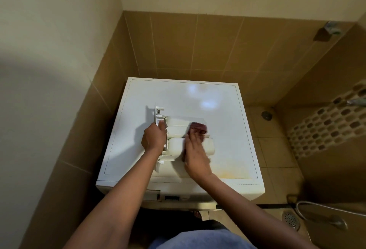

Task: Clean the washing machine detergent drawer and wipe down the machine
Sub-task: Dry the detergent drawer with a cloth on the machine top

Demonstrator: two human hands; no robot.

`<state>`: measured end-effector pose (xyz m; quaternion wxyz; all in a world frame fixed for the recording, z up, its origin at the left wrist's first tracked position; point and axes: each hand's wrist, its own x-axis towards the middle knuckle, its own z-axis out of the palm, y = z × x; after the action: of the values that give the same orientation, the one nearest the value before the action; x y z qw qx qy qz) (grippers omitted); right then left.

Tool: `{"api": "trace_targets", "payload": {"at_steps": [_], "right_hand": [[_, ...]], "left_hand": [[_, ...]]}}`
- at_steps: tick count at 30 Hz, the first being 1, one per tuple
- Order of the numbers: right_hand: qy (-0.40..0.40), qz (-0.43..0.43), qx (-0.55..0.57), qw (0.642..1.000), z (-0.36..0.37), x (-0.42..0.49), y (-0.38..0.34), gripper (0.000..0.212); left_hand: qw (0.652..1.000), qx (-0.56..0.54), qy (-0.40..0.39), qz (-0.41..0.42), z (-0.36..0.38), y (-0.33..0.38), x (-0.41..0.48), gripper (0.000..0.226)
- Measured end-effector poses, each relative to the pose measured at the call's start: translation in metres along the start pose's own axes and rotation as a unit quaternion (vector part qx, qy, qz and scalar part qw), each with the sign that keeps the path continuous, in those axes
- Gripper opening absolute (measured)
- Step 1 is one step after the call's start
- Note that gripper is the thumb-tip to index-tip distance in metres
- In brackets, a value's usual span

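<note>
The white detergent drawer (175,128) lies upside down on the washing machine top (227,114), its front panel standing on the left. My left hand (154,137) grips that front panel end and steadies the drawer. My right hand (195,152) presses a dark red cloth (198,128) onto the drawer's rounded underside. Part of the cloth is hidden under my fingers. At the machine's front left, the vacant drawer slot (153,194) shows as an opening.
The machine stands in a corner of brown tiled walls, close on the left and behind. To the right is a tiled floor with a round drain (289,219), a hose (320,208) and a wall tap (355,102).
</note>
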<state>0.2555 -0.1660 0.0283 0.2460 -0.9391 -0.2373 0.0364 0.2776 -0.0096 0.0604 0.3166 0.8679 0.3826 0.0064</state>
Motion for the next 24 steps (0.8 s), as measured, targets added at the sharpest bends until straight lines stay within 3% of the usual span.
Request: {"api": "trace_targets", "payload": {"at_steps": [4, 8, 16, 20, 22, 24], "right_hand": [[-0.05, -0.078, 0.007, 0.996, -0.002, 0.014, -0.022, 0.06], [-0.06, -0.133, -0.004, 0.989, -0.019, 0.008, 0.018, 0.048], [0.026, 0.001, 0.07, 0.997, -0.052, -0.013, 0.081, 0.034], [0.091, 0.162, 0.239, 0.953, -0.07, -0.004, 0.062, 0.017], [0.176, 0.134, 0.2, 0.954, -0.072, 0.002, 0.049, 0.02], [0.183, 0.063, 0.191, 0.962, -0.068, 0.011, 0.03, 0.034]], "left_hand": [[1.0, 0.009, 0.005, 0.004, -0.002, 0.001, -0.001, 0.049], [1.0, 0.011, 0.003, 0.008, -0.001, 0.0, -0.002, 0.049], [1.0, 0.0, 0.001, 0.005, -0.001, 0.001, -0.003, 0.05], [1.0, -0.007, 0.002, 0.007, -0.002, 0.0, -0.003, 0.048], [1.0, -0.008, 0.004, 0.007, -0.001, 0.001, -0.003, 0.047], [1.0, -0.008, 0.006, 0.005, -0.001, 0.0, -0.002, 0.047]]}}
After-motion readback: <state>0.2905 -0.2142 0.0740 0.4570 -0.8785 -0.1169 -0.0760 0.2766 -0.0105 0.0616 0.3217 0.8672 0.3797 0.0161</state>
